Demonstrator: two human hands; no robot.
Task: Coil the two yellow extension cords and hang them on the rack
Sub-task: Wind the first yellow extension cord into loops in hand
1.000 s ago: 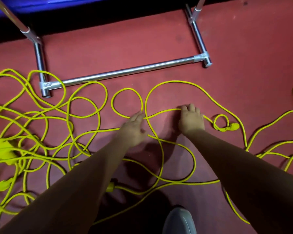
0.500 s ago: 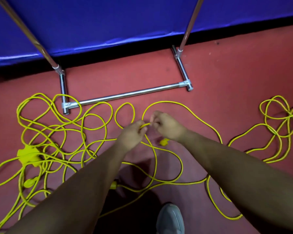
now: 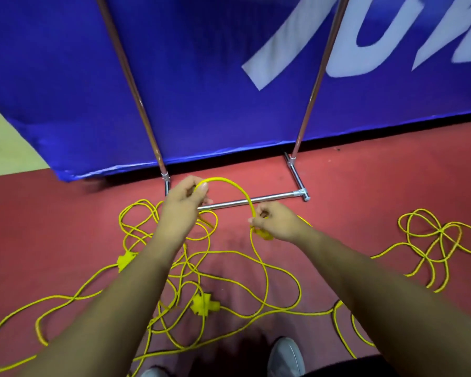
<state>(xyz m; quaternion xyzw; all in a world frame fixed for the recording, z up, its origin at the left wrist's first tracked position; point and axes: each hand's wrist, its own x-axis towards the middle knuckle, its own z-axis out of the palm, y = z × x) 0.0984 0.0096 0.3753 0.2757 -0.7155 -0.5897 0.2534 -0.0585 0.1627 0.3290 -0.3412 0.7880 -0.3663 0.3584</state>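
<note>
Thin yellow extension cords (image 3: pixel 223 179) lie in loose tangled loops on the red floor (image 3: pixel 38 227); I cannot tell where one cord ends. Two yellow plastic connector blocks (image 3: pixel 203 306) lie among them. The left hand (image 3: pixel 182 206) pinches one strand, which arcs to the right hand (image 3: pixel 280 223), gripping it near a third plug (image 3: pixel 264 235). Behind stands one chrome tube rack (image 3: pixel 256 200) with two uprights. One smaller heap of loops (image 3: pixel 441 235) lies far right.

Red matte floor (image 3: pixel 65 235) across the near and middle ground, darkened by shadow at near centre. Along the far side, upright blue banner (image 3: pixel 201 77) bearing large white lettering (image 3: pixel 275 47), blurred and cut off at top right. At far left, pale yellowish surface (image 3: pixel 6 148) beyond the banner's edge.
</note>
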